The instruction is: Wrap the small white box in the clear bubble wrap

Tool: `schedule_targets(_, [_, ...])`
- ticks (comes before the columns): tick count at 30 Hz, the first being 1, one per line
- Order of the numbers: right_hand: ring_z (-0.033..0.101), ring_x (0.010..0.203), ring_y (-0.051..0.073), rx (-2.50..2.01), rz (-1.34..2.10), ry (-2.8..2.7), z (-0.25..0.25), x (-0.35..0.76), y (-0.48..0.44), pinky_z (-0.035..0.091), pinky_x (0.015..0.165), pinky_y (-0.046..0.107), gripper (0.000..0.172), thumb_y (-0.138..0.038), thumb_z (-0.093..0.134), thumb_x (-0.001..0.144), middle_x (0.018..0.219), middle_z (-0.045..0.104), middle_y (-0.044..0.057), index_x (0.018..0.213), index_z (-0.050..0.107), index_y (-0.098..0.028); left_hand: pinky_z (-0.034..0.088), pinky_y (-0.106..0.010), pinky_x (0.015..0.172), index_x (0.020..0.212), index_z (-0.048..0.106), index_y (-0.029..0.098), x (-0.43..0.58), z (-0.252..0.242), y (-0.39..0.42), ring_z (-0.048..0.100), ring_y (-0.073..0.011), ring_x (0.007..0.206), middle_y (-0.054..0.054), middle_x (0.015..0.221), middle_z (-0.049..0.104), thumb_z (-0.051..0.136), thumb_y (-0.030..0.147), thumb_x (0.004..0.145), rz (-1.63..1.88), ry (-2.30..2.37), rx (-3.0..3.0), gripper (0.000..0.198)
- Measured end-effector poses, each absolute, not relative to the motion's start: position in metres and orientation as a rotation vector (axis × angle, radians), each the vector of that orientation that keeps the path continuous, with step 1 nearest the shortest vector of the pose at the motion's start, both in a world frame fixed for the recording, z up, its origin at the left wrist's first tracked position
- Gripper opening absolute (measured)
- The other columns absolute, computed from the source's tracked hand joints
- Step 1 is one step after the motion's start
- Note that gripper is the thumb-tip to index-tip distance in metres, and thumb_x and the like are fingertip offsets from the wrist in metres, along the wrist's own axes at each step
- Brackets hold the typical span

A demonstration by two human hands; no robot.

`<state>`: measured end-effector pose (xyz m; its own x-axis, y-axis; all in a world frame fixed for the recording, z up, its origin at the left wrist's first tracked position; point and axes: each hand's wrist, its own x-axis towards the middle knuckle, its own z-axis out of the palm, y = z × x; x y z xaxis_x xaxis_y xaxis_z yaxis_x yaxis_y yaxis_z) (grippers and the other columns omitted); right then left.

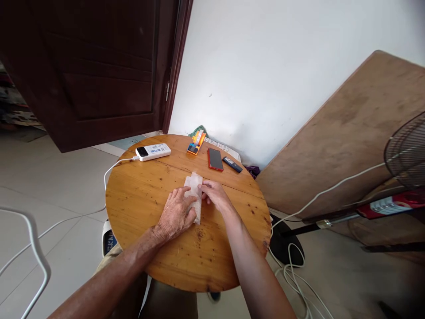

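Observation:
A folded, whitish, slightly see-through sheet (pixel 195 180) lies near the middle of the round wooden table (pixel 139 204); whether it is tissue or thin wrap I cannot tell. My left hand (pixel 177 210) rests palm down over its left side, fingers spread and lightly bent. On the right edge, my right hand (pixel 215 195) is closed, the thumb on top and the other fingers curled at the side, pinching the sheet. Part of the sheet is hidden under the left fingers.
Toward the back are a white power bank (pixel 157 152) with a cable, an orange tape dispenser (pixel 196 142), a red-edged phone (pixel 215 159) and a dark handheld device (pixel 232 164). A fan (pixel 408 150) and loose cable (pixel 292 274) are at right; a dark door (pixel 109 79) stands left.

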<state>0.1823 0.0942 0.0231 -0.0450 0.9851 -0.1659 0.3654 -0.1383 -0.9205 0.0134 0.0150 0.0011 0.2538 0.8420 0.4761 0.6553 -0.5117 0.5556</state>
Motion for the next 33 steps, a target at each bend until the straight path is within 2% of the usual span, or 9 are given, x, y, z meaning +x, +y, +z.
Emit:
schedule_targets(3, [0.038, 0.035, 0.007, -1.551, 1.230, -1.449, 0.026, 0.178, 0.104, 0.021, 0.033, 0.019, 0.020, -0.037, 0.066, 0.071, 0.042, 0.046, -0.007, 0.067, 0.060, -0.018, 0.043, -0.047, 0.097, 0.108, 0.068, 0.018, 0.013, 0.000, 0.015, 0.049, -0.0301, 0.115, -0.013, 0.131, 0.051, 0.052, 0.017, 0.080, 1.110, 1.391, 2.290, 0.032])
schedule_targets(7, [0.033, 0.037, 0.006, -1.523, 1.277, -1.449, 0.025, 0.176, 0.117, 0.018, 0.037, 0.019, 0.019, -0.035, 0.067, 0.064, 0.042, 0.042, -0.009, 0.064, 0.058, -0.018, 0.043, -0.047, 0.098, 0.110, 0.067, 0.018, 0.013, 0.002, 0.014, 0.049, -0.0304, 0.117, -0.014, 0.133, 0.051, 0.052, 0.018, 0.080, 1.101, 1.378, 2.292, 0.033])
schedule_targets(10, [0.034, 0.041, 0.007, -1.486, 1.279, -1.454, 0.021, 0.172, 0.122, 0.022, 0.040, 0.020, 0.019, -0.034, 0.068, 0.060, 0.045, 0.045, -0.008, 0.065, 0.059, -0.018, 0.041, -0.048, 0.101, 0.117, 0.064, 0.019, 0.012, 0.005, 0.014, 0.046, -0.0303, 0.124, -0.012, 0.140, 0.050, 0.050, 0.015, 0.080, 1.054, 1.360, 2.302, 0.040])
schedule_targets(13, [0.037, 0.047, 0.008, -1.453, 1.222, -1.440, 0.014, 0.168, 0.124, 0.028, 0.045, 0.020, 0.019, -0.035, 0.065, 0.059, 0.050, 0.048, -0.008, 0.064, 0.056, -0.019, 0.036, -0.050, 0.106, 0.128, 0.058, 0.020, 0.012, 0.007, 0.015, 0.036, -0.0306, 0.137, -0.010, 0.149, 0.045, 0.047, 0.011, 0.078, 0.991, 1.276, 2.360, 0.053])
schedule_targets(15, [0.038, 0.050, 0.008, -1.446, 1.173, -1.433, 0.010, 0.167, 0.124, 0.028, 0.048, 0.021, 0.019, -0.034, 0.065, 0.059, 0.052, 0.048, -0.008, 0.062, 0.054, -0.019, 0.034, -0.050, 0.108, 0.133, 0.055, 0.019, 0.011, 0.006, 0.015, 0.033, -0.0296, 0.140, -0.009, 0.147, 0.049, 0.046, 0.010, 0.078, 0.957, 1.224, 2.386, 0.057])
schedule_targets(20, [0.036, 0.053, 0.008, -1.450, 1.080, -1.410, 0.006, 0.166, 0.122, 0.025, 0.048, 0.020, 0.021, -0.032, 0.067, 0.057, 0.052, 0.045, -0.009, 0.058, 0.049, -0.020, 0.037, -0.047, 0.107, 0.129, 0.058, 0.015, 0.012, 0.003, 0.015, 0.047, -0.0281, 0.127, -0.011, 0.128, 0.064, 0.042, 0.011, 0.082, 0.987, 1.280, 2.328, 0.049])
schedule_targets(27, [0.042, 0.048, 0.010, -1.400, 1.200, -1.363, 0.016, 0.166, 0.114, 0.029, 0.045, 0.022, 0.020, -0.036, 0.066, 0.060, 0.052, 0.052, -0.007, 0.067, 0.057, -0.019, 0.045, -0.044, 0.100, 0.118, 0.064, 0.015, 0.012, -0.001, 0.016, 0.056, -0.0261, 0.112, -0.012, 0.122, 0.064, 0.043, 0.013, 0.085, 1.073, 1.294, 2.271, 0.039])
schedule_targets(33, [0.051, 0.059, 0.012, -1.303, 1.215, -1.313, 0.017, 0.161, 0.113, 0.039, 0.057, 0.024, 0.025, -0.038, 0.070, 0.057, 0.062, 0.061, -0.003, 0.069, 0.062, -0.018, 0.044, -0.043, 0.102, 0.118, 0.064, 0.016, 0.012, -0.006, 0.017, 0.055, -0.0259, 0.116, -0.012, 0.122, 0.065, 0.042, 0.014, 0.086, 1.104, 1.300, 2.273, 0.039])
